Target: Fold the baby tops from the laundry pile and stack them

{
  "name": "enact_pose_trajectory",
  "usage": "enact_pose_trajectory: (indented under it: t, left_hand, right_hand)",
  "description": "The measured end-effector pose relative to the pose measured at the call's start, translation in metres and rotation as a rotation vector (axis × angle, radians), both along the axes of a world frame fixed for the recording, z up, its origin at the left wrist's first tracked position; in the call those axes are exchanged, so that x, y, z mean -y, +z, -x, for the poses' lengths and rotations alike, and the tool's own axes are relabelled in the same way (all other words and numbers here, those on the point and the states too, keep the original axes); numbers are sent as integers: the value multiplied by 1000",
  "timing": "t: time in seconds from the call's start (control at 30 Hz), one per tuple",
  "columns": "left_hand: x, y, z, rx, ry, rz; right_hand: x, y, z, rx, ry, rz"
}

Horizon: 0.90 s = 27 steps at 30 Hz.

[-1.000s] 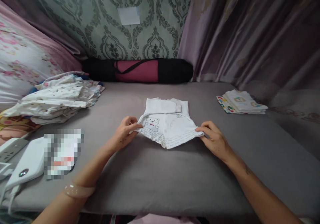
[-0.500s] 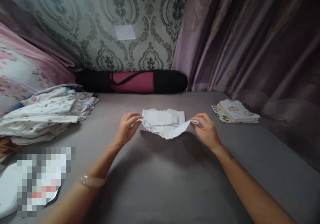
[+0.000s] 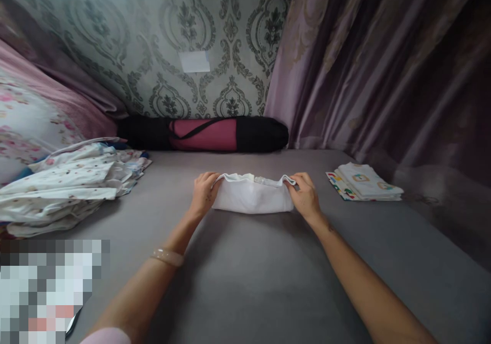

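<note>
A white cloth garment [image 3: 251, 199] lies folded on the grey sheet in front of me. Its far edge is raised and wavy, and a smooth panel faces me. My left hand [image 3: 203, 193] pinches the left end of that edge between thumb and fingers. At the right end, my right hand [image 3: 306, 195] grips the edge in the same way. Most of the folded cloth behind the raised edge is hidden by the front panel.
Loosely stacked printed clothes [image 3: 72, 183] lie at the left, near a floral pillow [image 3: 26, 116]. A small folded cloth stack [image 3: 366, 181] sits at the right. Behind is a long black and pink bag [image 3: 209, 134] along the wall. A blurred-out item [image 3: 49, 293] occupies the front left.
Both hands have carried the garment's near edge up and away from me, over the folded part behind. They have come slightly closer together. The camera view has tilted up a little.
</note>
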State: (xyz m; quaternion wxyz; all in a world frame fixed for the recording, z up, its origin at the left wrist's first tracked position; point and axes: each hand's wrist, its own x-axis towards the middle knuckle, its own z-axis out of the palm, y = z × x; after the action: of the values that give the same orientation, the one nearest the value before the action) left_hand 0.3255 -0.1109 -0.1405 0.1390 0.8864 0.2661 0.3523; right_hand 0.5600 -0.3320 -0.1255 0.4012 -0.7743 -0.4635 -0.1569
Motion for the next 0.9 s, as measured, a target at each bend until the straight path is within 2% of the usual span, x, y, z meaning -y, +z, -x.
enact_pose_trajectory:
  t: [0.13, 0.27, 0.37, 0.53, 0.67, 0.8, 0.9]
  left_hand:
    - [-17, -16, -16, -96, 40, 75]
    - [-30, -36, -29, -155, 94, 274]
    - [-35, -43, -33, -130, 189, 390]
    - [-39, -35, -35, -144, 289, 510]
    - [-37, -25, -22, -193, 338, 602]
    - [-21, -17, 6, -230, 253, 769]
    - [-6, -10, 26, -256, 153, 881]
  right_hand:
    - [-20, -15, -14, -48, -75, 103]
    - [-36, -33, -28, -168, -172, 322]
    - [-42, -40, -35, -297, -217, 411]
    - [-44, -38, -44, -409, -272, 393]
    - [-34, -33, -45, -512, -299, 390]
    - [-6, -27, -33, -740, -203, 494]
    - [16, -23, -16, -769, -73, 556]
